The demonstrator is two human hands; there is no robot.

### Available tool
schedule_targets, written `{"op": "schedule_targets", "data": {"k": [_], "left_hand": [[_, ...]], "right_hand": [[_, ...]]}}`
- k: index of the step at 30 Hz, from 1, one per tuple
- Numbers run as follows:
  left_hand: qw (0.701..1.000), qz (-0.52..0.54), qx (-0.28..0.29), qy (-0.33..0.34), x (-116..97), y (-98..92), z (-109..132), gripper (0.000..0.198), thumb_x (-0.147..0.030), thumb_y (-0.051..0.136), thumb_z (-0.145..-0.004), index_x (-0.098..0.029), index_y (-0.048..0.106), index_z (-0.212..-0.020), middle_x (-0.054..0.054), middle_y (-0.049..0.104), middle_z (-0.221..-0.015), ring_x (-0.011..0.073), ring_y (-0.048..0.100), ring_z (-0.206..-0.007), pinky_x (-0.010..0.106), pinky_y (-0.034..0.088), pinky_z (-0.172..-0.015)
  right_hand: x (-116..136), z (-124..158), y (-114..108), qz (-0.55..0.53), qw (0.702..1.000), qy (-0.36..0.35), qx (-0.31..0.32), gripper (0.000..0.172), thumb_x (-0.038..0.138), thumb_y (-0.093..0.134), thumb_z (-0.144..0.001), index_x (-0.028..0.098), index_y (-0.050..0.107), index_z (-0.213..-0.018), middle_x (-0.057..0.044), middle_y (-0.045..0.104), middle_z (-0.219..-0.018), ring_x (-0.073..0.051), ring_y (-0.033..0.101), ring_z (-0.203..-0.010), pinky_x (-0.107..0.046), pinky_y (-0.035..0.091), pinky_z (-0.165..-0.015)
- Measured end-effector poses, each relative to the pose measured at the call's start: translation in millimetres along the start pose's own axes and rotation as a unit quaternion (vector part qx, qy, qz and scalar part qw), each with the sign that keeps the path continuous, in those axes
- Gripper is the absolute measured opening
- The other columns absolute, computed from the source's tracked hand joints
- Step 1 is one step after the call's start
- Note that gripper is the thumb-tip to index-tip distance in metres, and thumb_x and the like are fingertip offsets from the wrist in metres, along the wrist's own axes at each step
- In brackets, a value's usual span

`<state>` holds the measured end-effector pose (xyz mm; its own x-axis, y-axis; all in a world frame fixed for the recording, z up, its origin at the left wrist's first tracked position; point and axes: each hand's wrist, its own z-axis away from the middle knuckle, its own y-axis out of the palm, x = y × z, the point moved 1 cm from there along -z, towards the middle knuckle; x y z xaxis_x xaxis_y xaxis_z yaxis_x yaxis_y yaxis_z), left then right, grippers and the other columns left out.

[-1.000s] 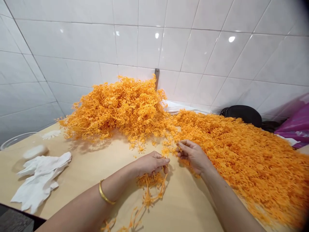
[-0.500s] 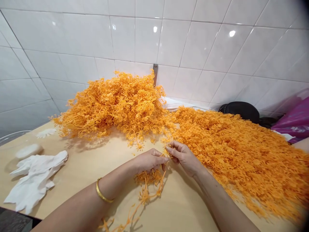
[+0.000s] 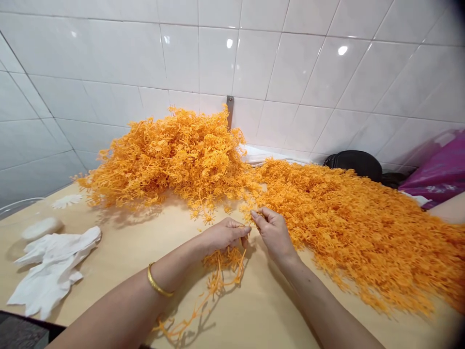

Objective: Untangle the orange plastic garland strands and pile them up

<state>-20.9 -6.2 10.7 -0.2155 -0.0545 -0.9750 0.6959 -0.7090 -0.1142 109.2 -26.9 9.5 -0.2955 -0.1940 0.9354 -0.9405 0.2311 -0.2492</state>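
Left hand [image 3: 225,236]: grip closed on bundle of thin orange plastic flower stems [image 3: 222,265], centre frame, trailing onto pale wooden worktop [image 3: 119,242]. Right hand [image 3: 275,235]: grip pinching single orange stem [image 3: 250,226], just beside left fingertips. Loose orange heap [image 3: 174,155] behind.

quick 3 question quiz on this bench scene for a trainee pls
1. True or false: the left hand holds a bunch of orange sprigs.
2. Which of these lies near the left edge of the table? A. white gloves B. scissors C. a blue cup
3. Fill in: the gold bracelet sits on the ___ wrist.

Key: 1 true; 2 A; 3 left
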Motion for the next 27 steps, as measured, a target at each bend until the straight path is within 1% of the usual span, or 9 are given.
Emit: {"op": "schedule_targets", "data": {"k": [3,5,7,11,14,18,20,23,27], "left_hand": [[1.0,-0.004,0.008,0.012,0.4,0.3,3.9,0.042,-0.051,0.048,-0.069,-0.012,0.056,-0.055,-0.006,0.03,-0.035,0.0045,0.023,-0.033,0.022,0.016,-0.037],[1.0,0.001,0.019,0.01,2.2,0.0,6.8,0.04,-0.049,0.05,-0.068,-0.012,0.056,-0.054,-0.005,0.031,-0.036,0.0041,0.024,-0.033,0.021,0.016,-0.037],[0.999,0.049,0.009,0.004,5.1,-2.1,6.7,0.038,-0.047,0.05,-0.07,-0.011,0.056,-0.056,-0.006,0.029,-0.037,0.0033,0.021,-0.033,0.02,0.014,-0.037],[0.965,0.26,-0.031,0.001,10.9,-12.5,-2.9,0.034,-0.043,0.045,-0.076,-0.012,0.052,-0.065,-0.009,0.019,-0.038,0.0027,0.016,-0.033,0.017,0.012,-0.036],[0.928,0.37,-0.048,0.013,11.9,-22.5,-8.4,0.031,-0.041,0.042,-0.079,-0.013,0.05,-0.068,-0.009,0.02,-0.04,0.003,0.021,-0.033,0.016,0.016,-0.036],[0.893,0.446,-0.046,0.048,9.2,-32.0,-6.3,0.029,-0.041,0.042,-0.078,-0.014,0.051,-0.072,-0.008,0.022,-0.041,0.0034,0.025,-0.033,0.016,0.02,-0.036],[0.882,0.466,-0.04,0.063,8.0,-34.1,-4.6,0.029,-0.041,0.043,-0.078,-0.014,0.051,-0.074,-0.008,0.024,-0.042,0.0035,0.026,-0.033,0.016,0.022,-0.036],[0.871,0.484,-0.031,0.084,7.8,-34.1,-4.0,0.028,-0.041,0.045,-0.077,-0.013,0.051,-0.074,-0.007,0.027,-0.043,0.0039,0.03,-0.035,0.017,0.024,-0.036],[0.879,0.465,-0.035,0.1,8.2,-28.8,-4.7,0.027,-0.039,0.047,-0.076,-0.013,0.053,-0.077,-0.005,0.038,-0.048,0.0041,0.036,-0.037,0.017,0.029,-0.038]], "right_hand": [[8.4,-10.3,-18.6,0.008,0.995,0.011,-0.098,0.027,0.042,0.05,-0.07,0.019,0.042,-0.057,0.005,0.033,-0.05,-0.008,0.03,-0.046,-0.023,0.026,-0.043],[20.5,-19.4,-49.3,-0.003,0.969,0.037,-0.245,0.026,0.042,0.049,-0.069,0.02,0.041,-0.06,0.005,0.032,-0.049,-0.008,0.031,-0.043,-0.025,0.027,-0.041],[35.0,-26.1,-85.6,0.003,0.957,0.025,-0.287,0.023,0.041,0.046,-0.072,0.021,0.039,-0.063,0.004,0.032,-0.052,-0.008,0.031,-0.043,-0.025,0.026,-0.042],[47.0,-22.1,-143.6,0.201,0.939,-0.034,-0.275,0.014,0.037,0.048,-0.073,0.025,0.053,-0.078,0.002,0.037,-0.056,-0.01,0.031,-0.045,-0.028,0.025,-0.045],[32.4,-10.6,-156.8,0.444,0.871,-0.013,-0.207,0.017,0.03,0.049,-0.073,0.026,0.058,-0.087,-0.006,0.05,-0.069,-0.02,0.046,-0.062,-0.035,0.032,-0.055],[16.1,2.5,-140.4,0.556,0.806,-0.046,-0.198,0.021,0.03,0.051,-0.071,0.02,0.061,-0.086,-0.015,0.044,-0.112,-0.038,0.038,-0.1,-0.047,0.032,-0.072],[18.6,7.5,-120.9,0.495,0.848,-0.078,-0.171,0.021,0.03,0.045,-0.075,0.018,0.06,-0.084,-0.014,0.05,-0.107,-0.033,0.043,-0.098,-0.045,0.033,-0.075],[27.5,13.7,-80.9,0.289,0.957,-0.019,-0.007,0.027,0.039,0.042,-0.077,0.018,0.059,-0.08,-0.008,0.059,-0.084,-0.022,0.054,-0.079,-0.035,0.04,-0.068],[29.4,18.8,-24.4,0.049,0.984,0.094,0.146,0.039,0.047,0.049,-0.072,0.018,0.055,-0.097,-0.006,0.058,-0.083,-0.017,0.054,-0.073,-0.028,0.041,-0.06]]}}
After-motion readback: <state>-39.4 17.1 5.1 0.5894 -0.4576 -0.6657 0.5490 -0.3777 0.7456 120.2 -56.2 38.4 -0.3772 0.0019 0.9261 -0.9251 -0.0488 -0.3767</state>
